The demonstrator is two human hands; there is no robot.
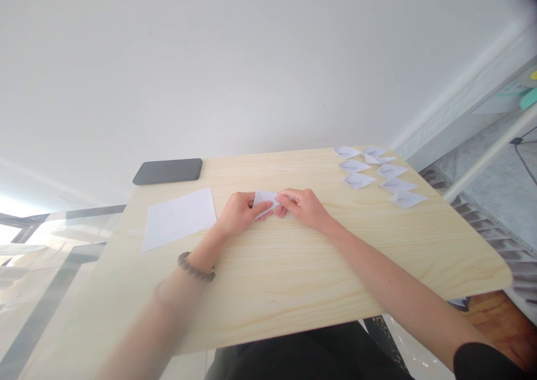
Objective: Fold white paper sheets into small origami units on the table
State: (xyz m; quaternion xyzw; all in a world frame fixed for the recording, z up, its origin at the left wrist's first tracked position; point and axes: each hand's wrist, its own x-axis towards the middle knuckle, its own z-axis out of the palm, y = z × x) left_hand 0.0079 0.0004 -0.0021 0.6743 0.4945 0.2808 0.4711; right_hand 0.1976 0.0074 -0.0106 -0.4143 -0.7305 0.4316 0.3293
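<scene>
A small folded piece of white paper is held between my two hands just above the middle of the table. My left hand is closed on its left side, the thumb lying across the front. At the paper's right end, my right hand pinches the tip between thumb and fingers. The fingers cover parts of the paper, so its full shape is hidden. To the left of my left hand lies a flat white paper sheet.
Several folded white paper pieces lie in rows at the table's back right. A dark phone-like slab rests at the back left edge. The pale wooden table stands against a white wall.
</scene>
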